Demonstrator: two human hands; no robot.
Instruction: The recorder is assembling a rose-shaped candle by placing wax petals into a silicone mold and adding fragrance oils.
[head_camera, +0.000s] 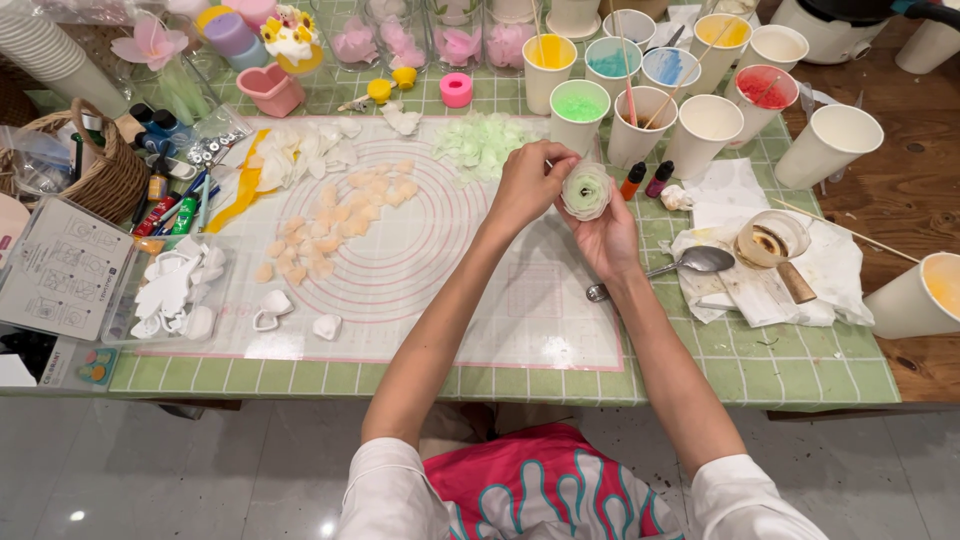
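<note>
The pale green, layered flower of thin, waxy-looking petals is held above the silicone mat. The right hand cups it from below; the left hand pinches its left edge with closed fingertips. Loose green petals and peach petals lie on the mat. Paper cups of coloured wax stand just behind. The flower's underside is hidden by the palm.

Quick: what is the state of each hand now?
Left hand: fingers pinch the pale flower.
Right hand: cups the pale flower from below.
</note>
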